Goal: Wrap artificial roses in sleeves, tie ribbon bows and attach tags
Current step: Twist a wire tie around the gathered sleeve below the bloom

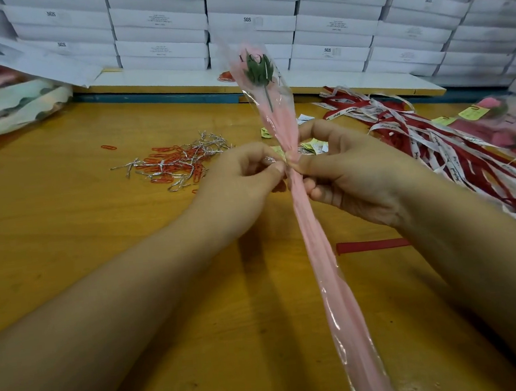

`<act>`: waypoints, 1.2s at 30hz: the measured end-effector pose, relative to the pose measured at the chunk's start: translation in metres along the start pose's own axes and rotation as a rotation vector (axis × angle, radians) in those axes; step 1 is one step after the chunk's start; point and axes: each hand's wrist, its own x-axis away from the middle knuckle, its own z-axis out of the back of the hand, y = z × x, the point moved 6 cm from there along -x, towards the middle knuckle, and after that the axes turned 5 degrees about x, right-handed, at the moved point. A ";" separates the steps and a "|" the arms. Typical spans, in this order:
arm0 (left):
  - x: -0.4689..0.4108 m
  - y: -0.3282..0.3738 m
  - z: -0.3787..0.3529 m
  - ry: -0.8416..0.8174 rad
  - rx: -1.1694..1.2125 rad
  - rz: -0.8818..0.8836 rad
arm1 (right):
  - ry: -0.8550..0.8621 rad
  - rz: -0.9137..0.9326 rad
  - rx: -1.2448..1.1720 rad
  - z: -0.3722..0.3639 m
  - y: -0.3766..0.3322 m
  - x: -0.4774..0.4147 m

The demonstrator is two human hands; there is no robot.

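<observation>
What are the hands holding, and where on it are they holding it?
The left hand and the right hand both pinch the sleeved rose at its gathered middle, below the leaves, one from each side.

Only forearms and hands of the person show. The left forearm (108,288) and the right forearm (481,237) are bare all the way to where the picture cuts them off — smooth, rounded, fairly full. The left hand (239,178) and the right hand (353,183) are bare too. The left thumbnail (279,168) is cut short and plain — fine creases cross the right wrist.
</observation>
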 end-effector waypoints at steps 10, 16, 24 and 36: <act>0.001 -0.018 -0.003 0.013 0.193 0.215 | 0.015 0.026 0.106 -0.001 0.000 0.000; 0.001 0.006 0.007 0.139 -0.283 -0.121 | 0.031 -0.005 0.102 0.004 0.001 -0.001; 0.003 -0.003 -0.006 -0.051 -0.099 0.016 | 0.091 -0.019 0.080 0.009 0.006 -0.002; 0.009 -0.013 -0.004 -0.037 0.042 0.166 | 0.023 -0.195 0.054 0.005 0.025 -0.009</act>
